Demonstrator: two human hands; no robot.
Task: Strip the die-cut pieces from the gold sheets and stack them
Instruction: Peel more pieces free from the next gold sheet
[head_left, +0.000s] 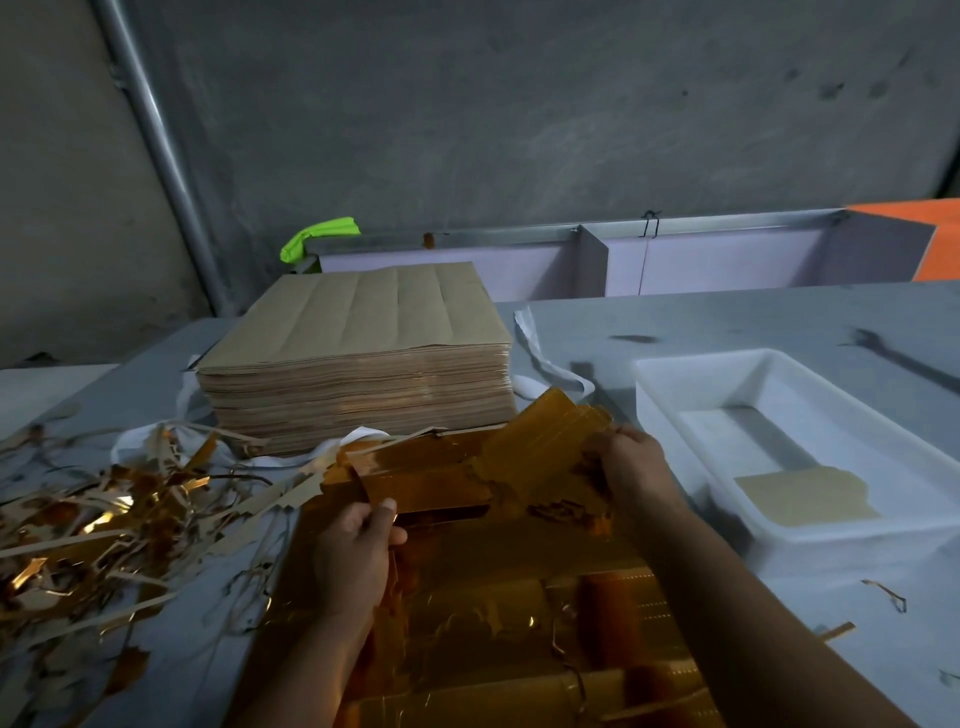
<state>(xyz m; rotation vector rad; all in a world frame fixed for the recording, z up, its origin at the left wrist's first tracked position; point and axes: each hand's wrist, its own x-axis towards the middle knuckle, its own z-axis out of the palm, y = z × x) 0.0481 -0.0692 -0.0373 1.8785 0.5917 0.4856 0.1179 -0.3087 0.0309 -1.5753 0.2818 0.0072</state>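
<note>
The gold sheets (493, 654) lie flat on the counter (779, 322), right in front of the person, so both arms can reach over them. Just above the sheets, a bunch of gold pieces (447, 483) is held at both ends. The left grip (358, 545) pinches the near end, thumb on top and fingers curled under. The right grip (631, 462) is curled round the far end, which tips up. I think holding both ends keeps the bendy pieces even. The white tray (675, 395) sits close on the right with one pale piece (805, 499) in it and lots of room, likely for stacking. Scraps (104, 519) crowd the left side. A tall brown pile (353, 353) blocks the way behind.
</note>
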